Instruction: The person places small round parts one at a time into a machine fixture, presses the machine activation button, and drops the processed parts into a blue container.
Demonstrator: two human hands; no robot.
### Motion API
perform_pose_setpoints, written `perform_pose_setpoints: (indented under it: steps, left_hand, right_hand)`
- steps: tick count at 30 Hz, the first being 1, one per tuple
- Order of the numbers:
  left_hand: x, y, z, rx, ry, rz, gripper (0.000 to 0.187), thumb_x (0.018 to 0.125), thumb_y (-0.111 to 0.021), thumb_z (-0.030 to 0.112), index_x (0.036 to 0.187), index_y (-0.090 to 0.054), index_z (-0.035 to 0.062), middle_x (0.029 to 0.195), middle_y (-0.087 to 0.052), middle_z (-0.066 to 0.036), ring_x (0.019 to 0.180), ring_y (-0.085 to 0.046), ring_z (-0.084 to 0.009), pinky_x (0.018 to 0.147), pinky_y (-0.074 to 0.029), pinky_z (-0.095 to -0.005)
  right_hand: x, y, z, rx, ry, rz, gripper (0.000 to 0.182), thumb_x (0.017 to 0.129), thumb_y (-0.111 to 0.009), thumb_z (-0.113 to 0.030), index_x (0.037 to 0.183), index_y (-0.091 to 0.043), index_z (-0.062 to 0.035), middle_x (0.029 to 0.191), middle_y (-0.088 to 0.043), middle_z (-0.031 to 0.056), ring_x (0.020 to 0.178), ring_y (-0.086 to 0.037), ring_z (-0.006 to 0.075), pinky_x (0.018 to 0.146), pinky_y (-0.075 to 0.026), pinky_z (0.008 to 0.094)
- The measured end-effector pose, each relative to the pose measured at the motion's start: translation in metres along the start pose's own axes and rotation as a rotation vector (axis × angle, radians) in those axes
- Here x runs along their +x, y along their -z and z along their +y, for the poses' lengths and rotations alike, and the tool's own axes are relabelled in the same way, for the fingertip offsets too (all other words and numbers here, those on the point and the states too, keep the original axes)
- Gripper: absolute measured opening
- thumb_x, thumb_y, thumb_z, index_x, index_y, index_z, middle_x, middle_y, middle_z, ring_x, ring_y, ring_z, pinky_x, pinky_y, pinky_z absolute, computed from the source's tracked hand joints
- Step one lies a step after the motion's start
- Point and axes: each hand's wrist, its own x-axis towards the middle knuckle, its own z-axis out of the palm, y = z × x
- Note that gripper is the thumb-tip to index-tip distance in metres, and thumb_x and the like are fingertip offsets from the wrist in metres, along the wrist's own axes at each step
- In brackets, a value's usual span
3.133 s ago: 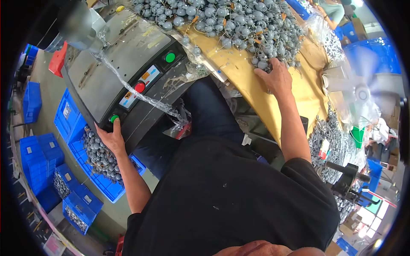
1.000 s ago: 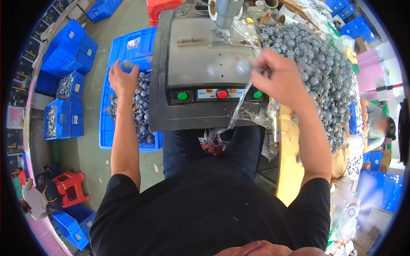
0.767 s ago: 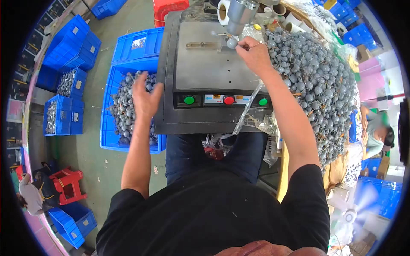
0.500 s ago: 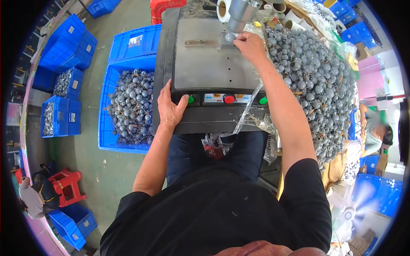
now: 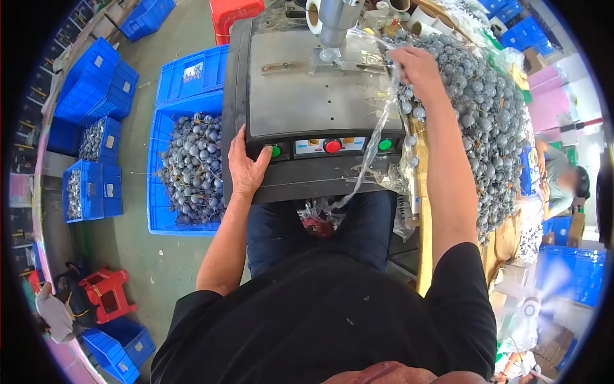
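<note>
My left hand (image 5: 248,165) rests on the front left corner of a grey bench machine (image 5: 307,96), fingers stretched along its side. Its thumb lies against the left green button (image 5: 276,152). My right hand (image 5: 417,70) is over the machine's right edge, beside a heap of grey round balls with thin stems (image 5: 476,102). Its fingers are curled together next to a clear plastic strip (image 5: 377,137); what they hold, if anything, is hidden. Under the metal press cylinder (image 5: 339,25), a small clear block (image 5: 326,57) with a round piece sits on the plate.
A blue crate (image 5: 153,192) of similar balls stands left of the machine. A red button (image 5: 332,146) and a second green button (image 5: 385,145) are on the front panel. Paper rolls (image 5: 423,29) lie behind. A spinning fan (image 5: 529,307) and another person (image 5: 561,176) are at right.
My right hand has left the piece under the press and moved right, to the heap's edge. My left hand stays at the green button. The view has shifted slightly.
</note>
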Motion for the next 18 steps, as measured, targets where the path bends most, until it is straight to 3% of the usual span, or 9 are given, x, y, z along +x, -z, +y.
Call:
perform_pose_setpoints:
  steps: [1,3,5,8,11,13,15,16,18]
  left_hand:
    - [-0.001,0.001,0.001,-0.015,0.013,-0.009,0.081,0.08,-0.08,0.031,0.147,-0.049,-0.0016,0.136,-0.058,-0.024,0.127,-0.055,-0.041,0.11,-0.043,-0.0475]
    - [-0.003,-0.001,0.005,0.02,-0.009,-0.004,0.082,0.079,-0.08,0.031,0.147,-0.048,-0.0012,0.137,-0.057,-0.024,0.128,-0.054,-0.0418,0.11,-0.043,-0.0476]
    - [-0.003,0.001,0.007,0.053,-0.038,-0.012,0.083,0.079,-0.081,0.031,0.148,-0.047,-0.0009,0.138,-0.056,-0.025,0.128,-0.054,-0.0421,0.11,-0.042,-0.0475]
    - [-0.002,0.001,-0.002,0.026,-0.064,-0.02,0.082,0.08,-0.081,0.028,0.148,-0.047,-0.0011,0.139,-0.056,-0.023,0.129,-0.053,-0.0401,0.111,-0.041,-0.0462]
    - [-0.005,-0.001,-0.022,-0.287,-0.003,0.028,0.067,0.088,-0.075,0.013,0.147,-0.048,-0.0027,0.137,-0.058,-0.017,0.129,-0.055,-0.0282,0.11,-0.044,-0.0399]
    - [-0.011,0.022,0.03,-0.576,0.099,0.085,0.048,0.092,-0.068,0.004,0.138,-0.058,-0.0036,0.131,-0.063,-0.016,0.125,-0.058,-0.0224,0.107,-0.045,-0.0367]
    - [-0.02,0.065,0.086,-0.628,0.028,-0.1,0.034,0.093,-0.065,0.003,0.126,-0.066,-0.004,0.119,-0.068,-0.016,0.111,-0.064,-0.0215,0.099,-0.049,-0.0356]
    - [-0.02,0.087,0.131,-0.642,-0.28,-0.243,0.036,0.091,-0.055,0.005,0.123,-0.069,-0.0038,0.112,-0.069,-0.019,0.097,-0.065,-0.0267,0.09,-0.052,-0.0406]
    - [-0.019,0.116,0.192,-0.731,-0.628,-0.52,0.035,0.09,-0.055,0.005,0.121,-0.069,-0.0037,0.11,-0.069,-0.019,0.096,-0.065,-0.0265,0.089,-0.051,-0.0404]
  right_hand:
    - [-0.012,-0.014,-0.013,0.089,0.027,-0.07,0.03,0.087,-0.071,-0.029,0.097,-0.077,-0.0018,0.068,-0.063,0.0016,0.056,-0.054,0.0098,0.053,-0.04,0.0305]
    - [-0.045,-0.059,-0.037,-0.262,0.177,-0.119,0.032,0.088,-0.072,-0.032,0.097,-0.075,-0.0012,0.071,-0.066,0.0025,0.06,-0.058,0.0117,0.057,-0.046,0.0328]
    - [-0.076,-0.13,-0.005,-0.345,0.346,-0.145,0.034,0.087,-0.071,-0.032,0.099,-0.075,-0.0005,0.081,-0.073,0.0149,0.078,-0.071,0.0289,0.075,-0.054,0.0425]
    - [-0.096,-0.142,0.02,-0.416,0.237,-0.15,0.04,0.088,-0.071,-0.035,0.108,-0.074,-0.0012,0.081,-0.073,0.0147,0.08,-0.071,0.0296,0.079,-0.054,0.0423]
    - [-0.129,-0.116,0.04,-0.047,0.134,-0.013,0.045,0.089,-0.071,-0.038,0.114,-0.073,-0.0008,0.08,-0.072,0.0146,0.079,-0.07,0.0293,0.077,-0.055,0.0404]
    - [-0.145,-0.091,0.061,0.027,-0.005,0.025,0.037,0.09,-0.073,-0.032,0.107,-0.074,0.0005,0.082,-0.073,0.0099,0.073,-0.068,0.0185,0.069,-0.054,0.0337]
    - [-0.168,-0.071,0.084,0.178,-0.208,0.037,0.033,0.09,-0.074,-0.028,0.105,-0.074,0.0008,0.082,-0.073,0.0072,0.07,-0.066,0.0122,0.065,-0.053,0.0297]
    - [-0.18,-0.068,0.091,0.291,-0.268,0.054,0.026,0.09,-0.073,-0.023,0.1,-0.075,0.0007,0.081,-0.073,0.004,0.067,-0.063,0.0074,0.06,-0.05,0.0257]
    - [-0.197,-0.072,0.115,0.304,-0.284,0.083,0.024,0.091,-0.073,-0.023,0.098,-0.075,0.0006,0.079,-0.072,0.0037,0.064,-0.062,0.0083,0.059,-0.05,0.0255]
